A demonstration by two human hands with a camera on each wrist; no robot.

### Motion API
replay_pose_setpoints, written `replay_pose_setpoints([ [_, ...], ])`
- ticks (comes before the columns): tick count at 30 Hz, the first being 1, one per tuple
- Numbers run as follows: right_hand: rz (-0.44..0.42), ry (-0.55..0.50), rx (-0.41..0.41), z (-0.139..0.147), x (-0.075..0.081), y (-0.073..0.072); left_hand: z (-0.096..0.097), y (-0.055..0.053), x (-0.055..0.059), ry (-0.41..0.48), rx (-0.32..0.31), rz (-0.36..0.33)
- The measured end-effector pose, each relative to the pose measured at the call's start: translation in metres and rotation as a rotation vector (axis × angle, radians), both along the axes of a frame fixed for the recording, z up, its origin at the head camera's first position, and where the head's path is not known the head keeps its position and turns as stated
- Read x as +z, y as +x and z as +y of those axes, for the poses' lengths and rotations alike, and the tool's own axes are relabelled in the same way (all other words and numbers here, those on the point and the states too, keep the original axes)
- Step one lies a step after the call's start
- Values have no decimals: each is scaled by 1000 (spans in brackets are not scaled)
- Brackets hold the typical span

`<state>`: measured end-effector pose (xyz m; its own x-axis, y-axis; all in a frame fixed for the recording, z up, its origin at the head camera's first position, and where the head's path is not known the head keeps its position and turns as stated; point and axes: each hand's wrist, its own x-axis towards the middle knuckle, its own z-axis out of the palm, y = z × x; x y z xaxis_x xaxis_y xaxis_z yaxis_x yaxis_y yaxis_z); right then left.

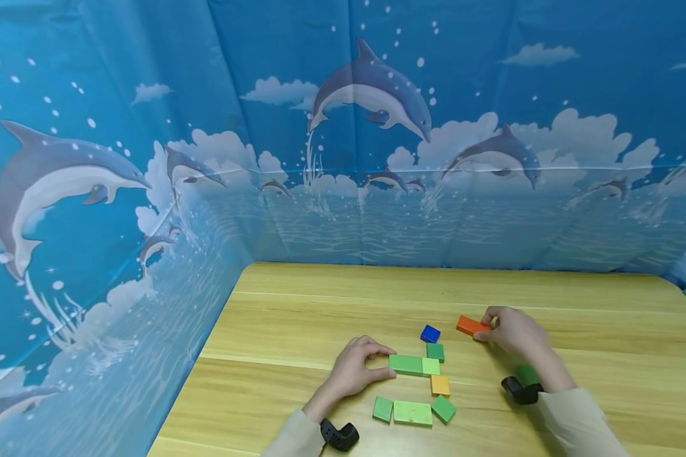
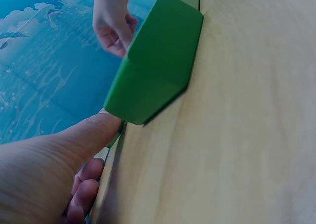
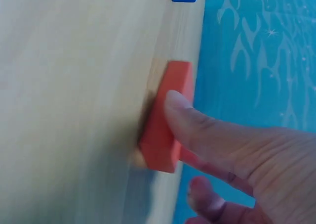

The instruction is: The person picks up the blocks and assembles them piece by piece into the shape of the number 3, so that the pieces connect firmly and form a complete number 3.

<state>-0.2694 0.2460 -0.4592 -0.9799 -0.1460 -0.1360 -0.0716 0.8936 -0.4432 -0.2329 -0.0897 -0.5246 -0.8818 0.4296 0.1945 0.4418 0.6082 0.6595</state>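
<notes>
My right hand [image 1: 517,331] pinches an orange-red rectangular block [image 3: 165,120] between thumb and fingers, at the right of the other blocks. In the right wrist view the thumb lies across the block's side. My left hand [image 1: 354,367] holds the left end of a long green block [image 1: 406,364], with the thumb at its near corner and a finger at its far corner. That block's right end meets a light green square block [image 1: 431,366]. A darker green block [image 1: 435,352] and a blue block [image 1: 430,334] lie just beyond, and a yellow-orange block [image 1: 440,385] is nearer.
Closer to me, a light green rectangular block [image 1: 413,413] lies between two green blocks, one left [image 1: 383,409] and one right [image 1: 443,409]. Another green block [image 1: 528,374] is partly hidden by the right wrist. A dolphin-printed blue curtain [image 1: 343,222] borders the wooden table [image 1: 320,298].
</notes>
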Motion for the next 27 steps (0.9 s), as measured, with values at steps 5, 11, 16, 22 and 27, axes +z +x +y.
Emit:
replay_pose_setpoints([
  [5, 21, -16, -10, -10, -6, -18, 0, 0, 0, 1, -5, 0],
  [11, 37, -36, -18, -27, -9, -34, 0, 0, 0, -1, -3, 1],
  [16, 47, -51, -8, -43, -10, -45, 1, 0, 1, 1, 7, -4],
  [22, 28, -59, 18, -63, -10, -54, 3, 0, 1, -2, 3, -16],
  [27, 7, -73, 63, -78, -6, -59, 2, 0, 2, -5, 7, -14],
])
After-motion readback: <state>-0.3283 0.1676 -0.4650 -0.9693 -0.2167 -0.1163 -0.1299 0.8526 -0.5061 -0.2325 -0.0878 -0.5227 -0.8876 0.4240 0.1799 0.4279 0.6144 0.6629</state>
